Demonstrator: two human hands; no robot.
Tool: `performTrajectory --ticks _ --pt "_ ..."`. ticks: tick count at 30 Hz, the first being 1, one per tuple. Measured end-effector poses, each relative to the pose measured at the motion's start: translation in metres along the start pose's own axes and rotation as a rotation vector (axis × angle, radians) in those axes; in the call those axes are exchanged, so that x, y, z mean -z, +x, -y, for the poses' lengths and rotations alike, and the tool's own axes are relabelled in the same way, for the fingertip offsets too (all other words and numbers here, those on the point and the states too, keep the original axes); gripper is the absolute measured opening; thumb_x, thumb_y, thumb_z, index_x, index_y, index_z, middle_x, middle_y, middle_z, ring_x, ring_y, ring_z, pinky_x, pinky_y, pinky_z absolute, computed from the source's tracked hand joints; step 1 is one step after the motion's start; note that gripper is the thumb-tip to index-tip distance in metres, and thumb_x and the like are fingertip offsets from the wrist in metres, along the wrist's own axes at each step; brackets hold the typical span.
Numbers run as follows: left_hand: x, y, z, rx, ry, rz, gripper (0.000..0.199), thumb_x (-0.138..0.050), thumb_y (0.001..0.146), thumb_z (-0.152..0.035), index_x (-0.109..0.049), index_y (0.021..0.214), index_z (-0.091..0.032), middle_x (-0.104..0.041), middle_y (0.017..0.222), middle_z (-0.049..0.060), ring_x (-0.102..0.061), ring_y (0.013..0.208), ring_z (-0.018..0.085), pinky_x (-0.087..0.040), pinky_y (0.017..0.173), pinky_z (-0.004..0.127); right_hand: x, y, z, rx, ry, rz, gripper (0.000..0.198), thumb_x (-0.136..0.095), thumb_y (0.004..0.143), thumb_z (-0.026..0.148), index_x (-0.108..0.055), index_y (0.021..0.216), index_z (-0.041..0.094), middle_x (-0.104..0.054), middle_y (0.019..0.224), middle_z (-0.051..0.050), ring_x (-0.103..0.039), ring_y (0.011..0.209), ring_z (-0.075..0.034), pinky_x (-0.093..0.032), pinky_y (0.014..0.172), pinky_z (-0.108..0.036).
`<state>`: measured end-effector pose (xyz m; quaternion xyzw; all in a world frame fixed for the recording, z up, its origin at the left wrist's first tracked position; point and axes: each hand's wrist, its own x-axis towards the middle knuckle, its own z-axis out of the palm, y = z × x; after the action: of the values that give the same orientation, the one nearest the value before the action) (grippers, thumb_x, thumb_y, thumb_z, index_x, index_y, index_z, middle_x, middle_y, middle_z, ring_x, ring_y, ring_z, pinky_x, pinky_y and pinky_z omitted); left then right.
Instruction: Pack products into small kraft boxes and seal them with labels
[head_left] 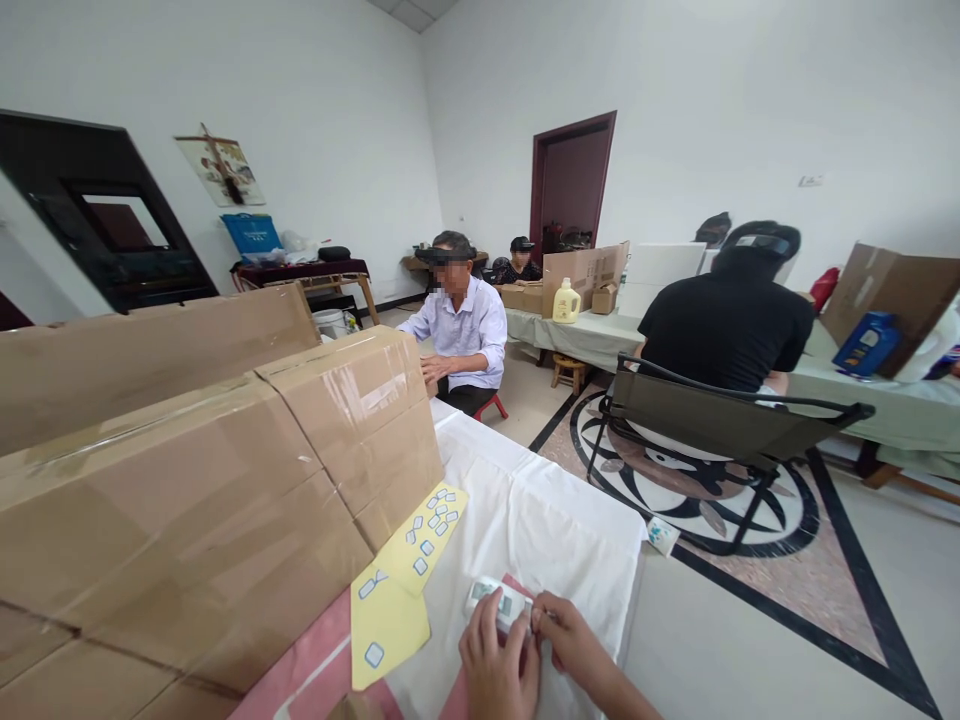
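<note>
A small white pack with green print [489, 598] lies on the white-covered table [540, 500] near its front. My left hand [499, 660] rests over the pack, its fingers bent down onto it and holding it. At the pack's right end, my right hand [566, 640] is closed in a pinch, thumb and fingers together. What exactly sits between those fingertips is too small to make out. To the left of my hands lie two yellow sheets [401, 635] bearing several small blue-edged white stickers.
Taped cardboard boxes [187, 520] form a wall along the left. A person in a light shirt [472, 335] sits beyond the table; another in black [724, 320] sits in a folding chair [742, 420] at right. A small white pack [663, 536] is by the table's right corner.
</note>
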<state>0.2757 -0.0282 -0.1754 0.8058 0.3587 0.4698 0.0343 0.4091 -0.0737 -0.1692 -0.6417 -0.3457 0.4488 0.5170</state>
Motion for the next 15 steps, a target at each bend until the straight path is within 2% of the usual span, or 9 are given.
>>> performTrajectory --ticks 3,7,12,15 --pt "0.000 -0.002 0.000 0.021 -0.032 0.013 0.019 -0.072 0.083 -0.030 -0.077 0.100 -0.036 -0.066 0.130 0.008 -0.058 0.121 0.031 -0.048 0.094 0.046 -0.001 0.000 -0.003 0.031 0.032 -0.025 0.051 -0.060 0.077 0.070 -0.053 0.074 0.020 -0.054 0.066 0.002 -0.054 0.055 -0.013 -0.042 0.043 -0.022" --pt "-0.001 -0.004 -0.001 0.038 -0.053 0.023 0.019 -0.071 0.083 -0.030 -0.077 0.101 -0.035 -0.063 0.133 0.007 -0.056 0.123 0.032 -0.047 0.096 0.046 -0.002 0.001 -0.009 0.013 0.080 -0.025 0.042 -0.064 0.077 0.060 -0.053 0.074 0.020 -0.057 0.067 0.002 -0.059 0.065 -0.016 -0.051 0.056 -0.026" --pt "0.009 0.002 -0.004 0.031 -0.011 0.053 0.020 -0.064 0.088 -0.023 -0.076 0.101 -0.031 -0.061 0.134 0.009 -0.055 0.125 0.032 -0.049 0.094 0.046 -0.002 -0.001 -0.009 -0.008 0.111 -0.039 0.048 -0.067 0.071 0.066 -0.051 0.073 0.021 -0.057 0.070 0.002 -0.062 0.071 -0.019 -0.057 0.068 -0.035" --pt "0.022 0.005 -0.003 0.009 -0.007 0.020 0.024 -0.058 0.091 -0.021 -0.075 0.104 -0.030 -0.061 0.135 0.010 -0.057 0.124 0.031 -0.051 0.093 0.046 -0.003 -0.016 0.008 0.058 0.045 -0.020 0.049 -0.061 0.077 0.069 -0.055 0.077 0.020 -0.060 0.074 -0.001 -0.063 0.075 -0.021 -0.055 0.069 -0.035"
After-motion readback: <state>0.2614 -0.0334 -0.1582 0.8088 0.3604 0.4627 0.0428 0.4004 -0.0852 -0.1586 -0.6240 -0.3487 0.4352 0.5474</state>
